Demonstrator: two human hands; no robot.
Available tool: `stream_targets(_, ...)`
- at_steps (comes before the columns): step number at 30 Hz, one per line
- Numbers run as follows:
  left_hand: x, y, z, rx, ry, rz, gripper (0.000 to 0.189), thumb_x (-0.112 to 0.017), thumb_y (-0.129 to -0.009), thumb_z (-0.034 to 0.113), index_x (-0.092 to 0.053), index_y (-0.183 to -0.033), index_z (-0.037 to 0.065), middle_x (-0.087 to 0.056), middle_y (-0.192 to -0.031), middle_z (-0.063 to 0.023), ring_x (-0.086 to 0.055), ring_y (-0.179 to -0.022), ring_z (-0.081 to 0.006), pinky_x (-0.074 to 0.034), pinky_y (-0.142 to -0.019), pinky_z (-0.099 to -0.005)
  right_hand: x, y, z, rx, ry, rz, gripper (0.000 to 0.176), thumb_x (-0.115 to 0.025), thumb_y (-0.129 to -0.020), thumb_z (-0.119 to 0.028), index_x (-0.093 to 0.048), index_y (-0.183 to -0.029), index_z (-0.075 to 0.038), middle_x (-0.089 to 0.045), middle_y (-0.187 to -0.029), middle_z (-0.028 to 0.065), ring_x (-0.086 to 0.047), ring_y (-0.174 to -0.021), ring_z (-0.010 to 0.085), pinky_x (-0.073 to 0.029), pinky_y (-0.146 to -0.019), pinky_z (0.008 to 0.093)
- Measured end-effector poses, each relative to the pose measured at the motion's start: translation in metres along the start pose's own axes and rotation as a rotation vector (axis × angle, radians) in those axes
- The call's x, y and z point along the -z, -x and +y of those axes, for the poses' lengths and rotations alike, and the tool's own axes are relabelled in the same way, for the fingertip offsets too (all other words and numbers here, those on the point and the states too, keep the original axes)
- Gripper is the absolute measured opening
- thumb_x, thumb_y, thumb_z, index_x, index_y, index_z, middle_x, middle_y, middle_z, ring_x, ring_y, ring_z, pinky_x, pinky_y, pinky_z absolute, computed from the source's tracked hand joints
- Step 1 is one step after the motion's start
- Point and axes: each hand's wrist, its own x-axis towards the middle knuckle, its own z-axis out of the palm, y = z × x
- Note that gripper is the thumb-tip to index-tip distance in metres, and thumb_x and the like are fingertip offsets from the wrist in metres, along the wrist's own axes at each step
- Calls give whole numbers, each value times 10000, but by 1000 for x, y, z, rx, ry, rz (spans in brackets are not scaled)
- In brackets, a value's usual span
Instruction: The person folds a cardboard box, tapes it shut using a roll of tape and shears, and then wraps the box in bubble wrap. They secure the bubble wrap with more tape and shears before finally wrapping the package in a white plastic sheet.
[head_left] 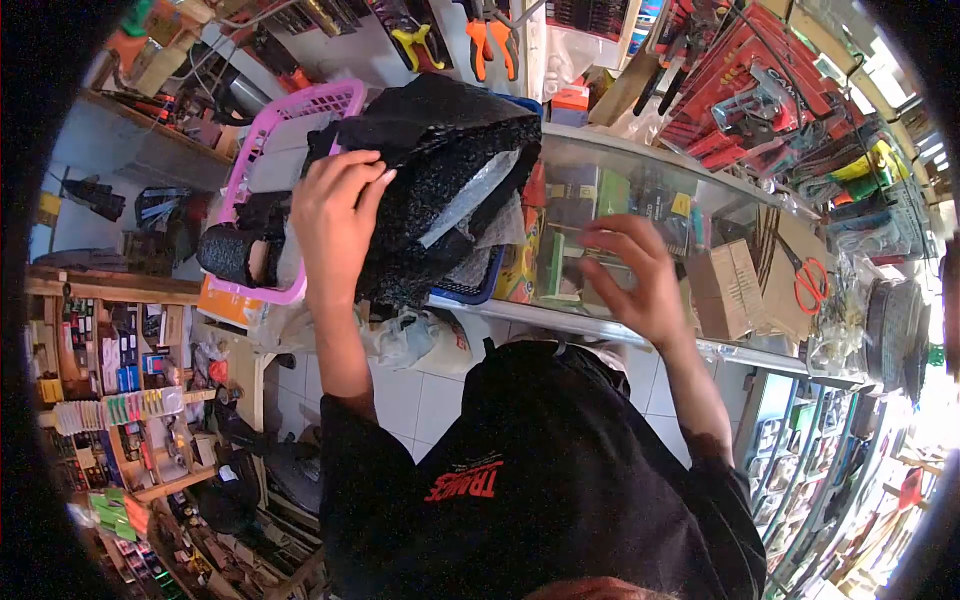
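My left hand (338, 205) is closed on the upper left edge of a crumpled heap of black bubble wrap (420, 210). A strip of silvery, clear-looking wrap (470, 198) shows in a fold of the heap. Under the heap, part of a dark blue basket (486, 285) is visible. My right hand (640, 285) hovers over the glass counter with its fingers apart and curved, holding nothing. To the left of the heap stands a pink plastic basket (237, 190), and a roll of black bubble wrap (228, 255) lies at its near end.
The glass display counter (600, 325) holds boxed goods. On its right are a cardboard box (725, 290) and orange-handled scissors (808, 280). Pliers (492, 45) and red-packaged tools hang behind. Wooden shelves (150, 290) with small goods stand at left.
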Motion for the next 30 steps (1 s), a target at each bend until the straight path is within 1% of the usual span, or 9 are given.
stream_targets(4,-4,-4,11,-104,-59,41,140,-827,-839,156,-779,-952,90,-738,-1044,10,-670,-978,-230,-491,-824,-402,-54,-52,14,-74,-193,-135,316,-749,-934,-146,-699,-1225,-33,-697,-1252,167,-662,-1176,368,-513,-1006,444)
stream_targets(7,-2,-8,7,-130,-55,36,142,-827,-830,158,-786,-954,99,-735,-1005,20,-670,-953,-217,-485,-812,-400,-90,-79,24,50,-205,-75,376,-750,-936,-168,-683,-1287,-49,-685,-1318,177,-638,-1232,388,-501,-1049,466)
stream_targets(10,-3,-8,3,-143,-39,39,139,-822,-832,163,-787,-952,102,-735,-980,26,-670,-920,-210,-473,-781,-396,-113,-107,28,289,-60,6,400,-749,-940,-190,-687,-1316,-68,-667,-1364,190,-602,-1286,409,-476,-1104,490)
stream_targets(14,-6,-5,-5,-126,-46,37,114,-809,-853,169,-775,-931,92,-728,-964,20,-669,-903,-216,-467,-764,-398,-122,-135,56,462,272,-243,466,-790,-890,-240,-705,-1327,-104,-646,-1404,183,-578,-1312,412,-459,-1135,493)
stream_targets(18,-13,3,-18,-61,-28,30,110,-797,-877,178,-764,-924,84,-724,-963,8,-673,-922,-229,-477,-789,-401,-122,-151,77,418,173,-237,305,-782,-878,-238,-787,-1147,-95,-764,-1168,118,-709,-1100,318,-556,-992,430)
stream_targets(19,-18,9,-21,-40,-10,27,111,-794,-883,181,-762,-925,82,-723,-966,4,-674,-929,-235,-481,-799,-402,-118,-153,77,397,123,-186,181,-759,-914,-183,-793,-1043,-61,-784,-1040,112,-738,-995,311,-583,-891,407)
stream_targets(22,-34,22,-25,-9,19,-2,129,-791,-891,185,-755,-948,76,-722,-1014,-17,-671,-973,-253,-490,-838,-403,-114,-156,63,188,-166,-7,116,-684,-965,-130,-765,-1001,-55,-763,-988,151,-727,-986,360,-580,-825,423)
stream_targets(26,-53,30,-26,-14,-25,74,158,-771,-906,163,-728,-1011,52,-711,-1100,-53,-656,-1027,-283,-493,-865,-430,-115,-161,45,96,-158,240,107,-659,-1005,-97,-704,-1080,-36,-741,-1010,186,-715,-970,406,-566,-805,449)
stream_targets(30,-68,36,-47,104,46,14,138,-731,-932,134,-707,-1011,23,-722,-1016,-118,-675,-961,-343,-497,-804,-462,-126,-159,56,133,-231,300,149,-660,-1022,-99,-665,-1151,-25,-716,-1041,217,-712,-950,413,-562,-810,418)
